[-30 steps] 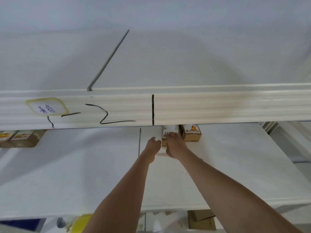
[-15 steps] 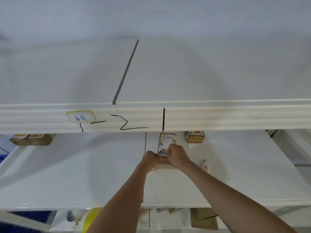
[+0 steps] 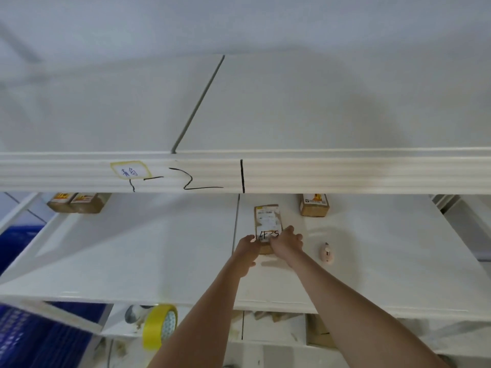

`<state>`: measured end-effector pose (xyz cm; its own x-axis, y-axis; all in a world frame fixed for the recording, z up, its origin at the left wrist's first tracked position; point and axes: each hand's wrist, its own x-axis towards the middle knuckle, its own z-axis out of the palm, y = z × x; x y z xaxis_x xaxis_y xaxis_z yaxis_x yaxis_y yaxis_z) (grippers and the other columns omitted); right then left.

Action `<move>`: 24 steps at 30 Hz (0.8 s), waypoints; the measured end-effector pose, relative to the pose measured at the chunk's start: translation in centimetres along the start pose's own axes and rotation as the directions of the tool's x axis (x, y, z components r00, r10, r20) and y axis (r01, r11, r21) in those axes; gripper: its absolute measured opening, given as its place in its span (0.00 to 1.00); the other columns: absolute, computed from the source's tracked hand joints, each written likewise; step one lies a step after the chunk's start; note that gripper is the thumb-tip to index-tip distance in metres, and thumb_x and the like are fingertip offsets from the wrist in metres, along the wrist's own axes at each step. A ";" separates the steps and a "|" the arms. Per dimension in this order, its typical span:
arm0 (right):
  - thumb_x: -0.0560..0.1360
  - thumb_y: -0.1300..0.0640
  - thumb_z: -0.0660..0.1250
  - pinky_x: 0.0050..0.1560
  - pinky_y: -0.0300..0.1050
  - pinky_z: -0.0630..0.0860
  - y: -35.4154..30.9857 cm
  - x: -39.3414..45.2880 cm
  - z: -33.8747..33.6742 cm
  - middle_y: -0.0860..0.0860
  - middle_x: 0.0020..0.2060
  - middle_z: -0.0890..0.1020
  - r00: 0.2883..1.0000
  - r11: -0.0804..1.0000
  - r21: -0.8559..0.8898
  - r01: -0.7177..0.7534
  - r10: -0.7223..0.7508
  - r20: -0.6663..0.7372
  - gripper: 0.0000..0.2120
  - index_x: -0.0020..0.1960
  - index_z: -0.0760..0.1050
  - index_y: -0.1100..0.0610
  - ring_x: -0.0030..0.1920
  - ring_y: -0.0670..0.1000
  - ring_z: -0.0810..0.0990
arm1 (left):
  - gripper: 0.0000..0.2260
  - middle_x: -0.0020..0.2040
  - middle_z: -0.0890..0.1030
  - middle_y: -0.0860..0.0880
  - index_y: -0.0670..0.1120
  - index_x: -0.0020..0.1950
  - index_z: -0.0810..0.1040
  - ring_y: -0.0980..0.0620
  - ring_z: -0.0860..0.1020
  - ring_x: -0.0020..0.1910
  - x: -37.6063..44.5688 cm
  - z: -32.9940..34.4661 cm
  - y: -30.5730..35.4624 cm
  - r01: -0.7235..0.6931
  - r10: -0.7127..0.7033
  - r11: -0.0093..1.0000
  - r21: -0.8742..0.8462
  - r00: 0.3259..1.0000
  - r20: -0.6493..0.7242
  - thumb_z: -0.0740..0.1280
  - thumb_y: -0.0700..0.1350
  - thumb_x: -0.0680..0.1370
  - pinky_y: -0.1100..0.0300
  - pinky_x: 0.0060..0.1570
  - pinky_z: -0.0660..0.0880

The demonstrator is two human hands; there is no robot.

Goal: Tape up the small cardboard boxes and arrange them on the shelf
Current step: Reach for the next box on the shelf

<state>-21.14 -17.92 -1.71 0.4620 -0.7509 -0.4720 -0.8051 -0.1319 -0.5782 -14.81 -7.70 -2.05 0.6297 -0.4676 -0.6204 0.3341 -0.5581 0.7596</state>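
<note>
A small cardboard box (image 3: 267, 220) with a white label and black handwriting lies flat on the white middle shelf (image 3: 159, 248). My left hand (image 3: 245, 251) holds its near left corner, fingers curled. My right hand (image 3: 287, 243) grips the near end from the right and covers that end. A second small box (image 3: 314, 205) stands behind and to the right, apart from the first. Two more small boxes (image 3: 77, 203) sit side by side at the far left of the same shelf.
A small pink object (image 3: 327, 254) lies on the shelf just right of my right hand. The upper shelf's front beam (image 3: 345, 173), marked with black lines, overhangs the back. Below, a yellow tape roll (image 3: 159, 325) stands on the lower shelf beside cardboard scraps. Blue crates sit at lower left.
The labelled box has come forward from beside the second box at the back, and now lies flat nearer to me. Both hands moved back with it.
</note>
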 end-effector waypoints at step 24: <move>0.83 0.49 0.58 0.39 0.47 0.75 -5.2 -10.1 11.0 0.58 0.63 0.68 1.000 0.978 0.206 -0.003 0.002 0.003 0.16 0.67 0.62 0.55 0.56 0.59 0.76 | 0.12 0.56 0.83 0.43 0.42 0.64 0.75 0.44 0.82 0.55 -2.2 -12.1 -4.8 -0.024 0.035 0.996 -0.084 0.991 0.129 0.62 0.44 0.82 0.46 0.59 0.80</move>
<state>-17.51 -2.58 -1.24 0.4613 -0.7492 -0.4754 -0.7124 0.0066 -0.7017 -9.26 4.30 -1.99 0.5452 -0.5712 -0.6136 0.3762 -0.4874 0.7880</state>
